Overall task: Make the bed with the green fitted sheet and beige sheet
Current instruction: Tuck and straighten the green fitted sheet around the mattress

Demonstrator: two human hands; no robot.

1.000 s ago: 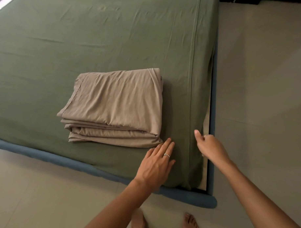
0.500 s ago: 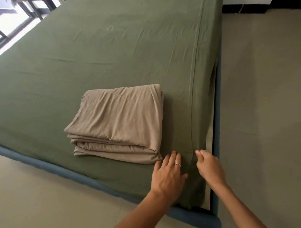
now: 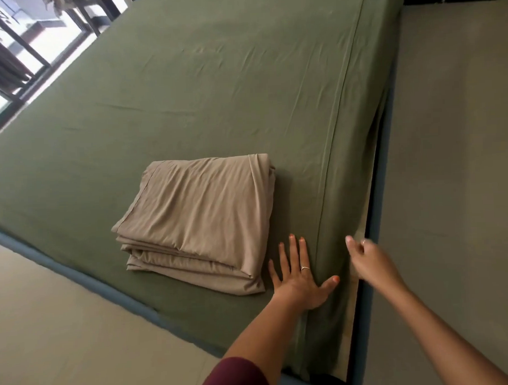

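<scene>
The green fitted sheet (image 3: 214, 87) covers the whole mattress, with light creases and a seam along the right side. A folded beige sheet (image 3: 202, 220) lies on it near the front right corner. My left hand (image 3: 300, 280) rests flat on the green sheet, fingers spread, just right of the beige stack. My right hand (image 3: 370, 260) is at the mattress's right edge, fingers curled and blurred; whether it pinches the sheet's side is unclear.
A blue bed frame (image 3: 387, 164) runs along the right and front sides. Pale tiled floor (image 3: 459, 156) lies to the right and front left. A dark-framed window or door (image 3: 17, 56) stands at the far left. A strip of bare mattress shows beside the right frame.
The view has tilted up, showing more bed and the window. My left hand has slid forward and spread flat. My right hand has moved along the right edge.
</scene>
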